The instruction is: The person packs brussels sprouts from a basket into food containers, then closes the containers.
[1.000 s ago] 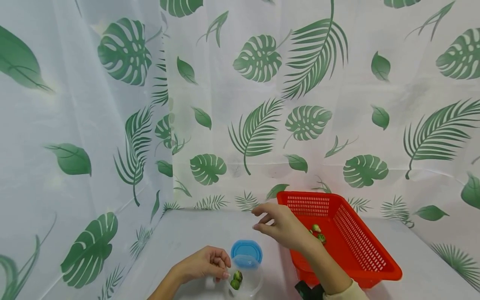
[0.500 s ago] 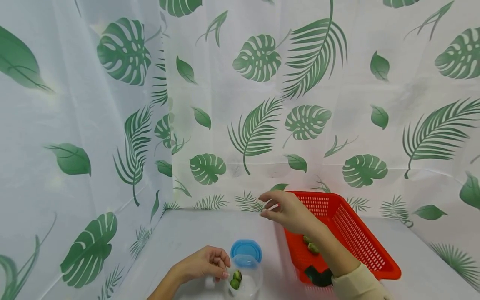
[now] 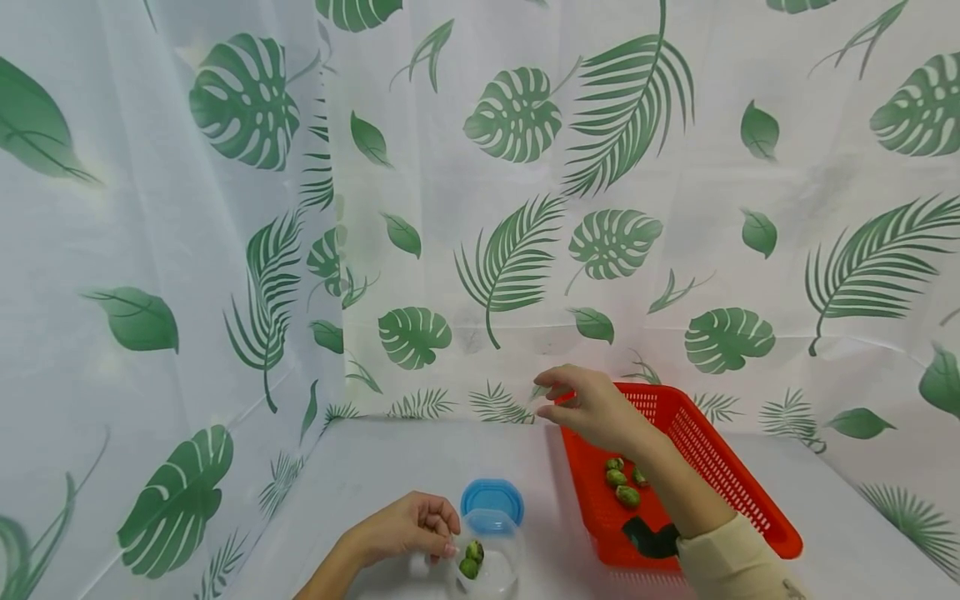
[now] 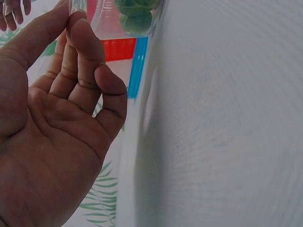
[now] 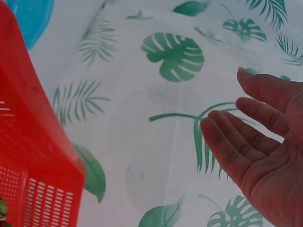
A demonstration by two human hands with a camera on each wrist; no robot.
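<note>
- Furthest left, a leaf-print sheet [image 3: 150, 250] hangs as a wall and runs on behind everything, down to the pale table [image 3: 390, 458].
- The left hand [image 3: 416, 527] comes in low, thumb and forefinger pinching the rim of a clear tub [image 3: 504, 568], the other fingers curled in.
- Two sprouts [image 3: 471, 560] sit together in that tub, over on the side nearest the left hand.
- A blue lid [image 3: 492, 497] lies just beyond the tub; I can't tell whether they touch.
- The right hand [image 3: 596, 408] hangs in the air above the basket's far left corner, fingers loosely spread with a gap to the thumb, holding nothing.
- Below that arm, at least four sprouts [image 3: 627, 497] lie in the left part of the red basket [image 3: 716, 454].
- A dark piece [image 3: 651, 537] shows beside the cream sleeve [image 3: 738, 557], in front of the basket's near end.
</note>
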